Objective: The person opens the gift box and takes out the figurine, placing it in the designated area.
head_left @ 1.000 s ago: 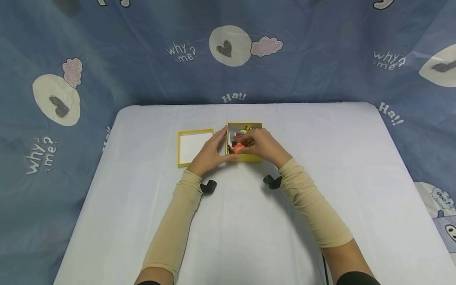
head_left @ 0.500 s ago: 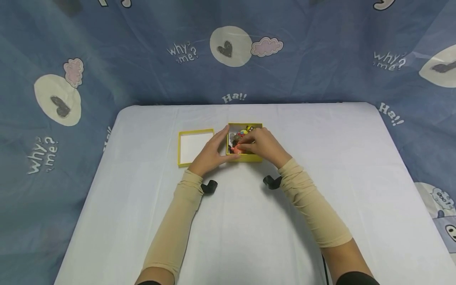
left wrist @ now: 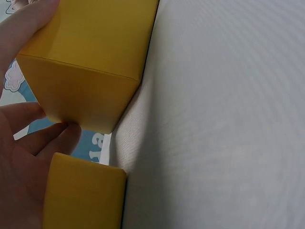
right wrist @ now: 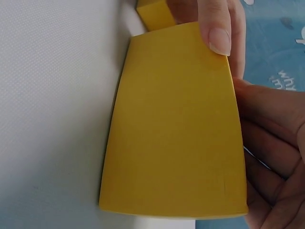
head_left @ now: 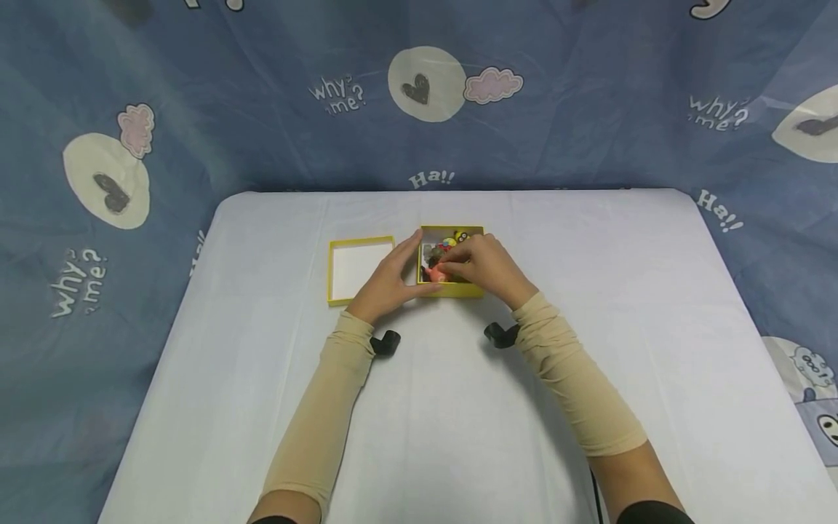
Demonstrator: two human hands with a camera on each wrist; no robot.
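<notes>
A yellow open-topped box (head_left: 461, 290) stands on the white table with several small toy figures inside. My left hand (head_left: 389, 284) holds its near left corner, thumb along the front wall and fingertips against the left side. The left wrist view has those fingertips touching the box side (left wrist: 81, 93). Over the box's right part, my right hand (head_left: 483, 266) reaches in, thumb and forefinger pinching a coral-pink toy figure (head_left: 436, 274) at the near left. A yellow figure with big eyes (head_left: 461, 236) lies toward the back. In the right wrist view the box wall (right wrist: 176, 129) hides the right fingertips.
Left of the box lies a shallow yellow lid (head_left: 330, 273), white inside, close behind the left hand. The white-covered table (head_left: 432, 422) extends around both, with a blue printed curtain (head_left: 556, 138) behind its far edge.
The right fingers shift slightly within the box, and the coral-pink figure turns or moves a little. The left hand, box and lid hold their places.
</notes>
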